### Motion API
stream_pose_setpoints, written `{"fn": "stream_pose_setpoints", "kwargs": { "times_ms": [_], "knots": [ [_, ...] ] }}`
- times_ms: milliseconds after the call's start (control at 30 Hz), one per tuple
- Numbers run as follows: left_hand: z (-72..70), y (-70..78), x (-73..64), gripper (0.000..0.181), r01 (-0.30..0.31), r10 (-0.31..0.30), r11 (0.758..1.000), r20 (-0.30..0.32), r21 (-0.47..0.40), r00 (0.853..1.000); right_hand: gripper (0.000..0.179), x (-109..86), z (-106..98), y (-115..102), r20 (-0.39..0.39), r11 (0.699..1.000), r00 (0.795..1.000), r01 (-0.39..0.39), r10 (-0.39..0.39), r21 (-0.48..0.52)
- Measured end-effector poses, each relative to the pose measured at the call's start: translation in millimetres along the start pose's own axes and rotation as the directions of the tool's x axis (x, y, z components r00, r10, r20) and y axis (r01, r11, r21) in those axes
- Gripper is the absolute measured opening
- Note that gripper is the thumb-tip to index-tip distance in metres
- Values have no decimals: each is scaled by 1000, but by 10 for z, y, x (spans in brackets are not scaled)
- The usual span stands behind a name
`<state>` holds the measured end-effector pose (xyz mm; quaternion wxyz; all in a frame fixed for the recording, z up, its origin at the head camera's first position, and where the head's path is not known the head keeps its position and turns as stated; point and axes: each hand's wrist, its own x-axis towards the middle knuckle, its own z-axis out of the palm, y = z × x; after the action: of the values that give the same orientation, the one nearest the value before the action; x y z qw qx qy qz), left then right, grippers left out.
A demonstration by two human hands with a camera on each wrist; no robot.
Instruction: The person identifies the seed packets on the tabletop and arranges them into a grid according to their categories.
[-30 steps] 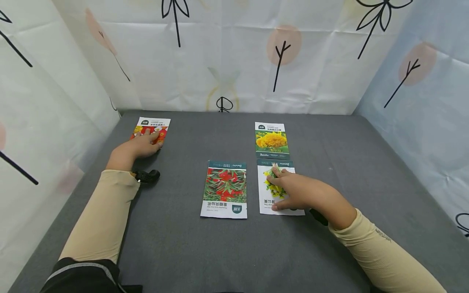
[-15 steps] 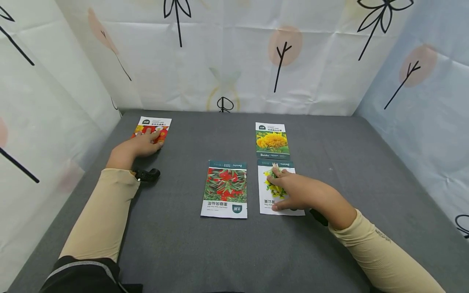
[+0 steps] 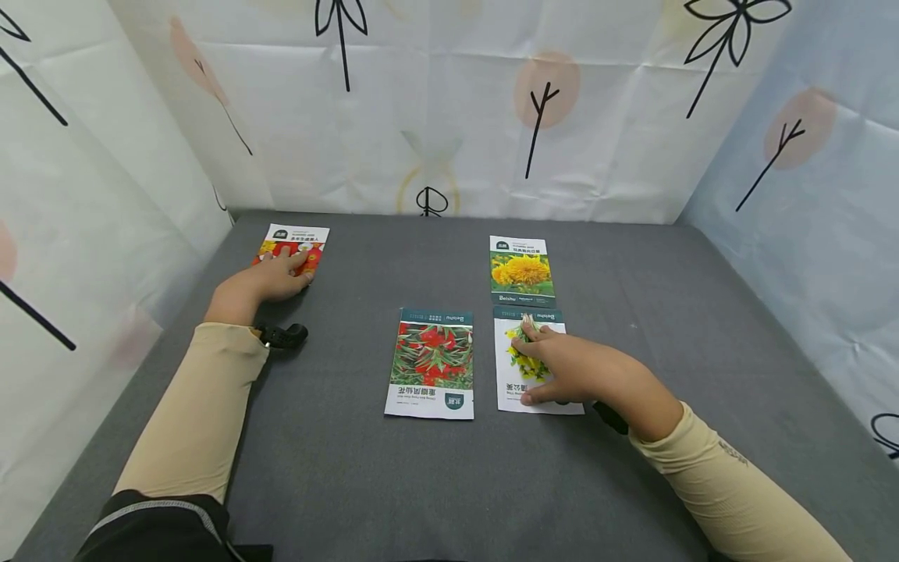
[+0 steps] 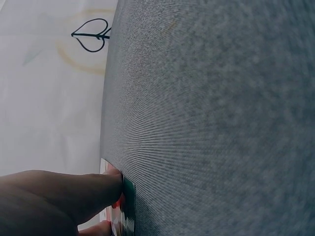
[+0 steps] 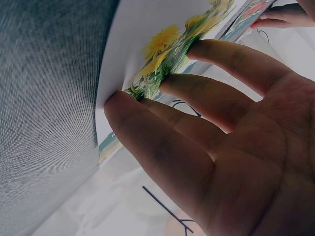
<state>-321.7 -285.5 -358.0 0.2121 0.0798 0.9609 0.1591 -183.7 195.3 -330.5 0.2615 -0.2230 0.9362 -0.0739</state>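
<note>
At the far left of the table my left hand rests its fingertips on a seed packet with red flowers and covers its lower part. In the left wrist view the thumb touches that packet's edge. Nearer the middle, my right hand presses its spread fingertips on a white seed packet with yellow dandelions, which lies upside down to me. From the right wrist, the dandelion picture shows beside the extended fingers. The palm is raised off the packet.
Just beyond the dandelion packet lies an upright packet with a yellow double flower. To its left, an upside-down packet with red flowers and narrow leaves lies flat. Patterned white cloth walls the grey table at back and sides.
</note>
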Motion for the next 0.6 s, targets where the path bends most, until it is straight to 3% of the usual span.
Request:
{"fn": "stream_pose_setpoints", "kwargs": {
  "times_ms": [600],
  "knots": [
    [4,28,-20,73,17,-17,1000,2,-5,1000,91,-14,-18,-24,-5,1000,1000,25,-25,-3]
  ]
}}
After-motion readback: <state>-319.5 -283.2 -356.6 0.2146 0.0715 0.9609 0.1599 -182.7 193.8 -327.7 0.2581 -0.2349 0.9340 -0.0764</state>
